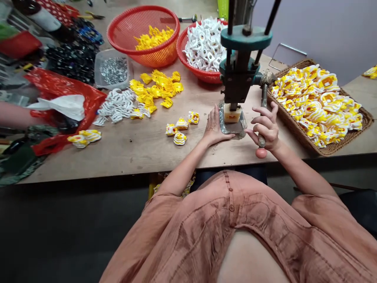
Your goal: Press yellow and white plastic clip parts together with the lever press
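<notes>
A green hand press (246, 38) stands upright on the wooden table in front of me. My right hand (266, 127) wraps loosely round its metal lever (264, 96), which hangs down and ends in a reddish knob (260, 153). Against the left side of the plastic-wrapped press base (232, 131) lies my left hand (213, 129), fingers stretched out and thumb along the front edge. A cream block (232, 114) sits under the ram; whether a part lies beneath it is hidden. Several small yellow-and-white assembled pieces (180, 137) rest left of my left hand.
A wicker basket (343, 145) of yellow-and-white pieces stands right. Behind are red baskets (126, 29) with yellow and white parts (204, 45). Loose yellow parts (161, 86), white curved strips (113, 106) and a clear tub (101, 80) lie left. Another person's arm (14, 114) reaches in there.
</notes>
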The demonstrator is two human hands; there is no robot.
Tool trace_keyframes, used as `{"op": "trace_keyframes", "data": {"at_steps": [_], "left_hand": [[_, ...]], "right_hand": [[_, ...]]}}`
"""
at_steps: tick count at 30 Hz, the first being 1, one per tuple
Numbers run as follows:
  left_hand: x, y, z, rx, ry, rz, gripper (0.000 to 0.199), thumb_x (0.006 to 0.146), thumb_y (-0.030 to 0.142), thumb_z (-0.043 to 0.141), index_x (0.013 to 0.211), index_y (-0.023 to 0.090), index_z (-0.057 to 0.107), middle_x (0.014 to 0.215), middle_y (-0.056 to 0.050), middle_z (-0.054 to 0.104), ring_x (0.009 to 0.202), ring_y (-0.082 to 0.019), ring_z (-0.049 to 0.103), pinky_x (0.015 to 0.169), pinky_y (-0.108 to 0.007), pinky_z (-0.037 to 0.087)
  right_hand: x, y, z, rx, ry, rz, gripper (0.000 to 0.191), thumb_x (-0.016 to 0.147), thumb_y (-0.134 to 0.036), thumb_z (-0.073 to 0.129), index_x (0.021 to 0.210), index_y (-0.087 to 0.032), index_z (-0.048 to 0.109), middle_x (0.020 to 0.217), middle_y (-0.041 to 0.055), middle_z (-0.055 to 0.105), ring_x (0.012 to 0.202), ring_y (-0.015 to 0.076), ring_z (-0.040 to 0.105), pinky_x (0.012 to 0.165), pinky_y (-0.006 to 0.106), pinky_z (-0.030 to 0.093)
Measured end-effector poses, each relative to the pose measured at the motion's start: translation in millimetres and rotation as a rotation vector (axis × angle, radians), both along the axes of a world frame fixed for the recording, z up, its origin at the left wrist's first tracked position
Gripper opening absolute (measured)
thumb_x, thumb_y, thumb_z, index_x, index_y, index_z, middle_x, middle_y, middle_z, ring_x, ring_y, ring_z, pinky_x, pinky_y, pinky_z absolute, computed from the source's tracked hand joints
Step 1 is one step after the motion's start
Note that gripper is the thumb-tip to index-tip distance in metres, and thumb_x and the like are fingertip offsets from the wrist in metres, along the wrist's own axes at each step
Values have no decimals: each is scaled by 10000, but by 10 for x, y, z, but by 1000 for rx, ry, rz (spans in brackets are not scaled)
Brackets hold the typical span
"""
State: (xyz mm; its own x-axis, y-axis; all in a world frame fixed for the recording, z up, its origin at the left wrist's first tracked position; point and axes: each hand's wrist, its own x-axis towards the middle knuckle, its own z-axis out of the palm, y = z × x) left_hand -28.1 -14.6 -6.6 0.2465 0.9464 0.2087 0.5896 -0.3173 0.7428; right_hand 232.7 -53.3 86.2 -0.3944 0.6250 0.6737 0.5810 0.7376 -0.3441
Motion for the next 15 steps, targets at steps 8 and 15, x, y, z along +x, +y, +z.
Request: {"op": "trace_keyframes", "data": {"at_steps": [8, 15], "left_hand": [[-59, -41, 67, -64, -94, 14, 1536, 541, 631, 1036, 1758, 257, 175, 1773, -225, 258, 1680, -473, 211, 1375, -647, 179], [113, 64, 191, 96, -285, 231, 488, 860, 434, 865, 1287, 225, 757, 1342, -102, 635, 1332, -293, 607, 1208, -454, 483]], "right_hand": [[-35, 118, 790, 67, 130, 93, 557, 1057, -635, 595, 678, -232, 527, 678, -28, 615, 883, 202, 749, 1244, 601, 443], [-200, 1380, 1750, -411, 702, 63, 207, 1047, -394, 693, 953, -233, 602, 841, -47, 708, 750, 120, 695, 730, 265, 585]]}}
